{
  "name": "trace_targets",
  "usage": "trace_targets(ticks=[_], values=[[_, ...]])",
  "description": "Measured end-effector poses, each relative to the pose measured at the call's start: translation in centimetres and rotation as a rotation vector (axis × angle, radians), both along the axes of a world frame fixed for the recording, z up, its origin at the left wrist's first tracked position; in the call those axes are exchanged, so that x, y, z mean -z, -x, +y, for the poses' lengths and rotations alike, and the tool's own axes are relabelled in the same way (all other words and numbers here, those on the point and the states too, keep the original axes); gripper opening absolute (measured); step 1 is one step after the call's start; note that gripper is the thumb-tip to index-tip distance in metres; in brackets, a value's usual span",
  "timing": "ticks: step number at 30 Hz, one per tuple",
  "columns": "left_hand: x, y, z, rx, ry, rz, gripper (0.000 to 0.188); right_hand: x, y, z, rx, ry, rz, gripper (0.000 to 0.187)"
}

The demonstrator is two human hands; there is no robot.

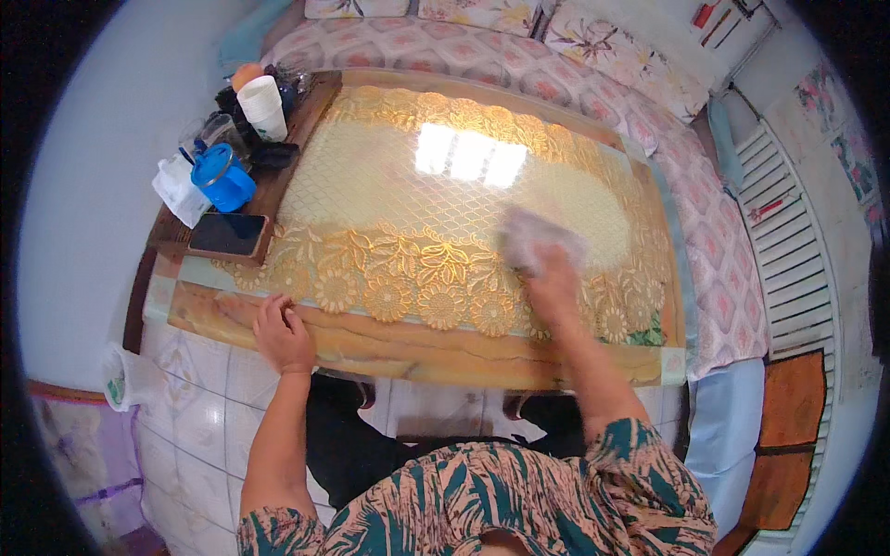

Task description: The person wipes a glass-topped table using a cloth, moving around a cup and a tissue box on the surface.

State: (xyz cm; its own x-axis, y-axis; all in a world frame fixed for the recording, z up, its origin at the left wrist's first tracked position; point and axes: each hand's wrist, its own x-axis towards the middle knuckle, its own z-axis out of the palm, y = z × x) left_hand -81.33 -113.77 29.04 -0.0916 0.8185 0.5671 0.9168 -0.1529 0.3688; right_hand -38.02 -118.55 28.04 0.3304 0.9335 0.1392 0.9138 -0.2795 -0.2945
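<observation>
A pale greyish-pink cloth [530,235] is pressed to the tabletop by my right hand [553,280]. The hand and the cloth are blurred by motion, right of the table's middle. My left hand [285,335] rests on the near left edge of the table, fingers slightly bent and apart, holding nothing. Between and beyond my hands spreads a tablecloth [389,199] with gold flowers along its borders and a lattice pattern in the middle. Its shiny surface reflects a bright window.
On a raised wooden strip at the left stand a blue mug [222,178], stacked white paper cups [262,107], a phone [228,233] and a white packet [182,188]. A patterned sofa [718,269] wraps the far and right sides. A white radiator [788,259] lines the right wall.
</observation>
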Motion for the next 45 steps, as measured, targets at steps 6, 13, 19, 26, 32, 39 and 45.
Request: trace_targets(ticks=[6, 13, 19, 26, 32, 39, 45], values=[[-0.6, -1.3, -0.1, -0.025, 0.021, 0.018, 0.017, 3.5, -16.6, -9.3, 0.655, 0.052, -0.209, 0.061], [-0.7, -1.4, -0.1, -0.010, 0.013, 0.012, 0.017, 4.2, -5.0, 4.4, 0.246, -0.012, -0.209, 0.066], [-0.8, -1.1, 0.1, 0.003, 0.048, 0.003, 0.016, 0.1, 20.3, 6.3, -0.699, -0.156, 0.058, 0.070], [-0.9, -0.5, 0.0, 0.031, 0.017, -0.012, 0.017, 0.7, 7.4, 8.8, -0.375, -0.165, 0.055, 0.060], [-1.5, -1.6, -0.3, -0.034, 0.052, 0.038, 0.018, 3.7, -17.5, 0.3, 0.440, 0.010, -0.095, 0.062], [-1.8, -2.0, 0.0, -0.025, 0.108, 0.022, 0.018, 4.0, -13.6, 11.6, 0.319, 0.065, -0.277, 0.064], [-1.6, -1.7, 0.1, 0.003, 0.090, 0.030, 0.018, 3.0, 11.4, 22.1, -0.344, -0.183, -0.143, 0.063]])
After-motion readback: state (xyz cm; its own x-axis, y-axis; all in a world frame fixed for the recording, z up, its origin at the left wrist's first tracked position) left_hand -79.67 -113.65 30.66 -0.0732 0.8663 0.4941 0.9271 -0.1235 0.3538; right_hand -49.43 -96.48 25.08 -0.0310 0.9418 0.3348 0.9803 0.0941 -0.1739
